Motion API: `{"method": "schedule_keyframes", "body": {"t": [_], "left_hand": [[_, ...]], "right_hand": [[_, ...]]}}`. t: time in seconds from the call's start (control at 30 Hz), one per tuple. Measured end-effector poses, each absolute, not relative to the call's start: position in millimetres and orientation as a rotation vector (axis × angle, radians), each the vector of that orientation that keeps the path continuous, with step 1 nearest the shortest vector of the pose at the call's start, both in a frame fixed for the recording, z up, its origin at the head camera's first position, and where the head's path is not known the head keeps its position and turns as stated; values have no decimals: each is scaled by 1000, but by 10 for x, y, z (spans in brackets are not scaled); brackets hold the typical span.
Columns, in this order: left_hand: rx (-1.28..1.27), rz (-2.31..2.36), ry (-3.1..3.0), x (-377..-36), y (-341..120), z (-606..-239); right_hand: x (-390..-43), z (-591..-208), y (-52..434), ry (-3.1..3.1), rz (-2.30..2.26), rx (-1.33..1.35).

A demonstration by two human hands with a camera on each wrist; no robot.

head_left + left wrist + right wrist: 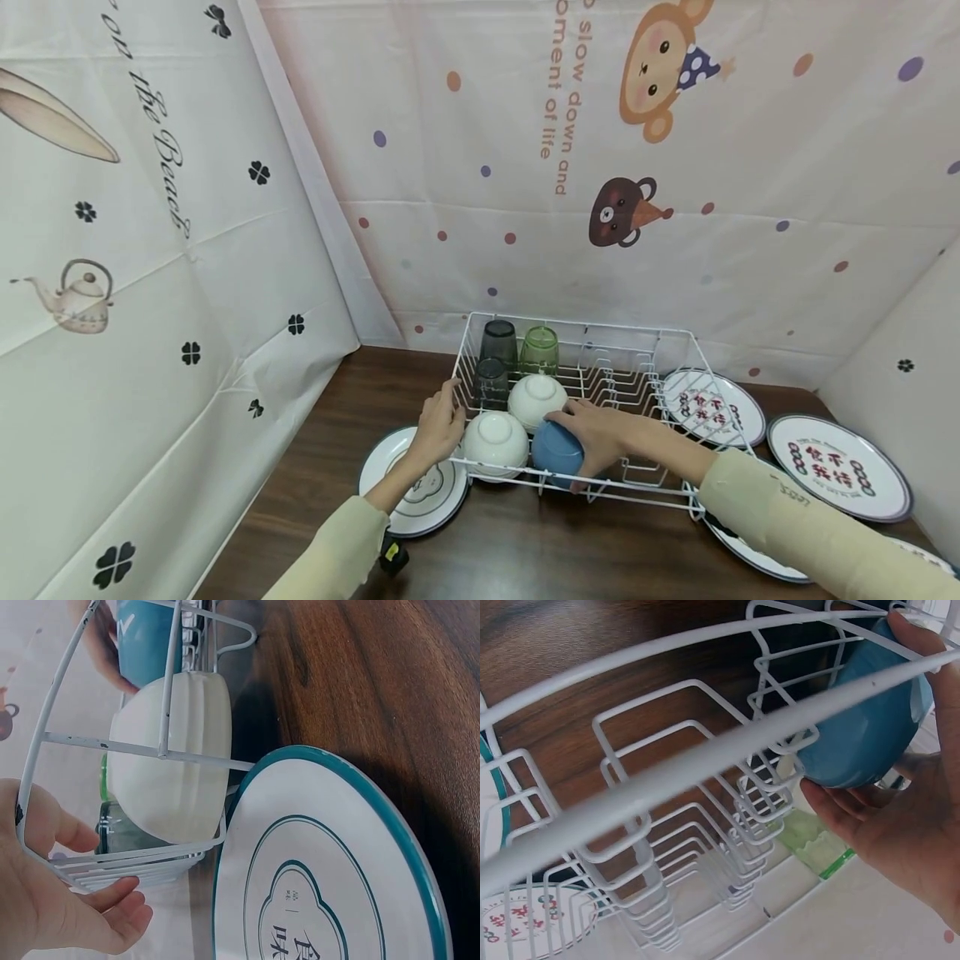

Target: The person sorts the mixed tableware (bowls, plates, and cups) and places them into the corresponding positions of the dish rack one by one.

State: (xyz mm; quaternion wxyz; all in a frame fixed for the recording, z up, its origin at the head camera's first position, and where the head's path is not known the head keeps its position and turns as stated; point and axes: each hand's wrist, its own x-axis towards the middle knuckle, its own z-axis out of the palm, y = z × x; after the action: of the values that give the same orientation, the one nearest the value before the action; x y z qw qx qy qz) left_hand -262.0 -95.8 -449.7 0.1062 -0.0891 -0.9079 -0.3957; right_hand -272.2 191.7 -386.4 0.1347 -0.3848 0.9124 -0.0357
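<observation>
A white wire dish rack [705, 761] stands on the table. My left hand [437, 427] holds its left end, with the thumb [73, 831] inside the wires and the fingers outside. My right hand [600, 432] grips a blue bowl [557, 454] at the front of the rack, thumb on the near side and fingers on the far side. The bowl is upside down, beside an upturned white bowl [496, 442]. A second white bowl [537, 398] sits behind them. Two dark glasses [492, 382] and a green glass [540, 348] stand upside down at the back left.
A white plate with a teal rim [330, 802] lies left of the rack, partly under the left forearm. Several plates with red lettering [840, 467] lie to the right. Printed cloth [450, 167] hangs behind. Wire dividers [660, 900] fill the rack's right part.
</observation>
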Motion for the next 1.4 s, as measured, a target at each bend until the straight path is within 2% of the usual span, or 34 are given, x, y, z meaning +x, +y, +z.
{"method": "schedule_keyframes", "body": {"t": [0.93,1.4], "left_hand": [[-282,-1233,-2666,-2633,-977,-4497],[-295,-1235,-2659,-2624,-979,-4512]], "right_hand": [[-2782,-3885,1860,2454,-266,-907],[-2813,-3688,2156,2495,-435,-1004]]}}
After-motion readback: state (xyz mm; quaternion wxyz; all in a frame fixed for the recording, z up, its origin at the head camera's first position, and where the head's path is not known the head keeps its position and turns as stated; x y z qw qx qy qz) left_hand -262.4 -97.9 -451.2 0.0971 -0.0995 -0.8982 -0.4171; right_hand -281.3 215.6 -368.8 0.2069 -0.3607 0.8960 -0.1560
